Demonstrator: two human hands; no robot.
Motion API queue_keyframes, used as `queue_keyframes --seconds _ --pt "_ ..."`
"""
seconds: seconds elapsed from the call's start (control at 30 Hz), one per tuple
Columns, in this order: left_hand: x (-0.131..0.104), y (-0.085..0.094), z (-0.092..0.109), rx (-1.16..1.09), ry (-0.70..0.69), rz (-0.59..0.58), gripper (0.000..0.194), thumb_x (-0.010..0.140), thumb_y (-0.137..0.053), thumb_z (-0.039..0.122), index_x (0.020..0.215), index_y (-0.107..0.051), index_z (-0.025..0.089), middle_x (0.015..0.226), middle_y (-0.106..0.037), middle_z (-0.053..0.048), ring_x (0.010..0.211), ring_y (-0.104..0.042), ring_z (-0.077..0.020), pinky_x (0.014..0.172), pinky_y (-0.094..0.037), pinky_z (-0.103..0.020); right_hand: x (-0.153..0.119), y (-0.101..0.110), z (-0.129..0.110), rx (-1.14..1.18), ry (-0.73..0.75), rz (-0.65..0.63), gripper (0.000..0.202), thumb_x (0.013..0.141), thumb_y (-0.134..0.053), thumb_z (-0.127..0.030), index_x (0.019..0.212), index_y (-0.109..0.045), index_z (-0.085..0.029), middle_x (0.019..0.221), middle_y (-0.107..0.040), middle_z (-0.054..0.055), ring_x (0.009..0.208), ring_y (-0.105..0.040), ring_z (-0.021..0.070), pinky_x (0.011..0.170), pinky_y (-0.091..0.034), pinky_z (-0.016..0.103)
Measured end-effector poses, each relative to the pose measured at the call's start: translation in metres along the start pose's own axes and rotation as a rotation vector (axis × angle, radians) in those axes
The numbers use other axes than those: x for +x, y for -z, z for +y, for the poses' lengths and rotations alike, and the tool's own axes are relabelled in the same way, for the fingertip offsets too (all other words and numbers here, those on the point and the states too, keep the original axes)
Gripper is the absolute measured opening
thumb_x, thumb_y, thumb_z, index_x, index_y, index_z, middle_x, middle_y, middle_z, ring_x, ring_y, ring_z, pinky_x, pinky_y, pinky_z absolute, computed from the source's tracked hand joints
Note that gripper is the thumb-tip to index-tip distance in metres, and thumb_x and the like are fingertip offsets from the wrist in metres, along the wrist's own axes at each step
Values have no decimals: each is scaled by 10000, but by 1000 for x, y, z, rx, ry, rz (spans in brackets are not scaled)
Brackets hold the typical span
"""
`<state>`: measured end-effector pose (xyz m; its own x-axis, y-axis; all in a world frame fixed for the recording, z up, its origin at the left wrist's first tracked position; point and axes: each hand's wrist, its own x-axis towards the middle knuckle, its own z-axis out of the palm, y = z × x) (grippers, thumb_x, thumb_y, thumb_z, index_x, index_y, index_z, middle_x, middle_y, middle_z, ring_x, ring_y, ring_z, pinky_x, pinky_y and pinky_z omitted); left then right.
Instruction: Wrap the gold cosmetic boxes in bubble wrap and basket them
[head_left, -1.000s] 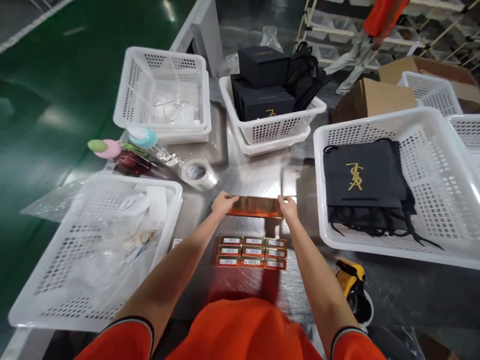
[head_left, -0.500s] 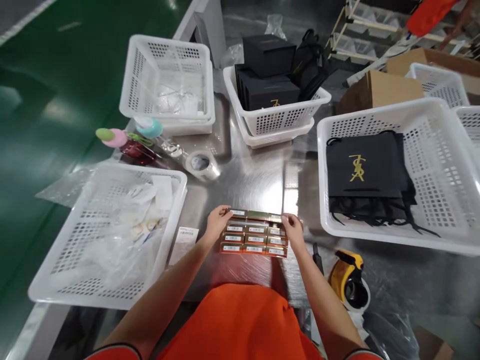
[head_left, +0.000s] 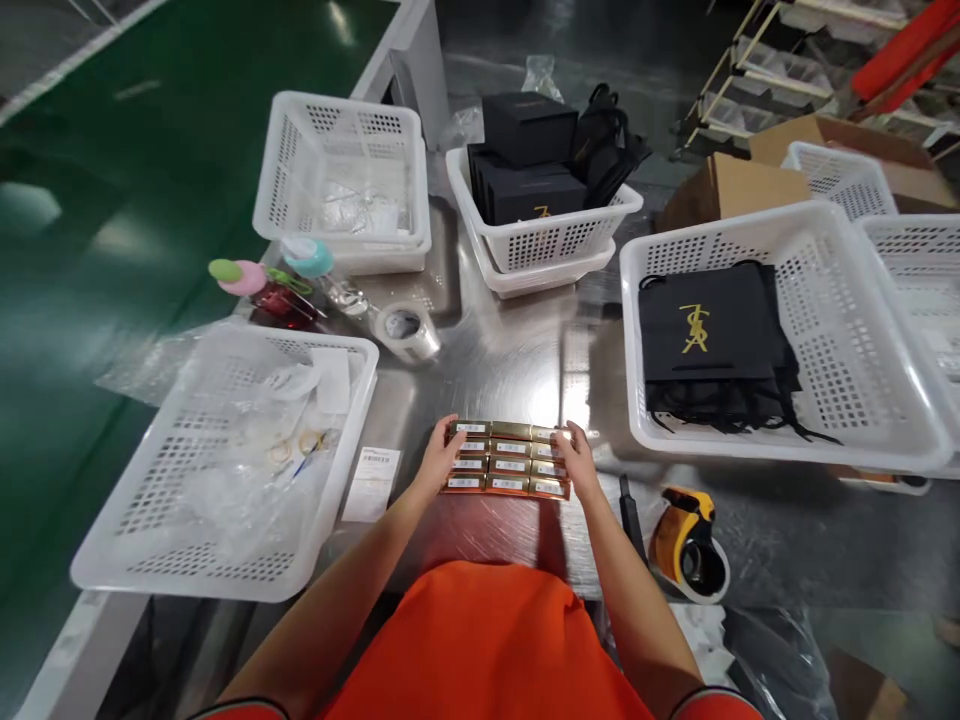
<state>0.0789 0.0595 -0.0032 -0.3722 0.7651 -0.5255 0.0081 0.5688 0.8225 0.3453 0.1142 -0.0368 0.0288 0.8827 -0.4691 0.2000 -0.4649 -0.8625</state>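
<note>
Small gold boxes (head_left: 511, 466) with white labels lie in a tight block of rows on the metal table (head_left: 495, 365), right in front of me. My left hand (head_left: 439, 458) grips the block's left side, fingers at the far corner and thumb over the edge. On the opposite side, my right hand (head_left: 577, 462) holds the right edge in the same way, its thumb on the upper boxes. The undersides of the boxes are hidden. A printed white slip (head_left: 372, 484) lies left of my left hand.
White baskets stand around: one with clear plastic (head_left: 225, 585) at left, one with black bags (head_left: 855, 455) at right, one with black boxes (head_left: 551, 245) behind. A tape roll (head_left: 407, 332), spray bottles (head_left: 281, 300), a black tool (head_left: 631, 515) and a yellow tape dispenser (head_left: 679, 535) are nearby.
The farthest row of gold boxes has come closer to the other rows, narrowing the gap. Both hands have slid slightly along the block's sides. The camera view has shifted a little.
</note>
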Motion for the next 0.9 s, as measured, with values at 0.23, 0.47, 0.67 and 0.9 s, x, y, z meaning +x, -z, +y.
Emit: queue_keyframes --seconds 0.23,0.47,0.67,0.9 --pt "-10 21 17 872 -488 -187 1138 638 -760 602 1539 -238 142 1634 -153 -243 1501 -164 -413 1191 -182 -587 -28 22 -22 -797 528 -236 1138 663 -674 -770 1541 -293 -156 1621 -189 232 1497 -145 431 1169 -181 642" --pt "-24 -3 39 1473 -736 -428 1293 569 -788 595 1574 -145 97 1631 -99 -290 1508 -62 -456 1126 97 -707 -28 4 -53 -1395 819 -528 1388 514 -791 -745 1590 -142 -156 1632 -71 279 1495 -18 485 1135 45 699" --pt "-23 -3 35 1399 -787 -471 1227 582 -757 551 1557 -197 60 1584 -262 -307 1457 -208 -486 1127 90 -710 -33 -4 -52 -1358 749 -561 1199 635 -759 -569 1584 -164 -143 1604 -200 282 1464 -200 452 1154 -20 663" --pt "-20 -2 32 1308 -845 -460 1134 623 -727 523 1536 -251 47 1544 -330 -312 1420 -283 -477 1156 61 -664 -32 -6 -43 -1350 792 -547 1241 600 -779 -618 1582 -183 -149 1632 -104 268 1471 -138 491 1137 33 696"
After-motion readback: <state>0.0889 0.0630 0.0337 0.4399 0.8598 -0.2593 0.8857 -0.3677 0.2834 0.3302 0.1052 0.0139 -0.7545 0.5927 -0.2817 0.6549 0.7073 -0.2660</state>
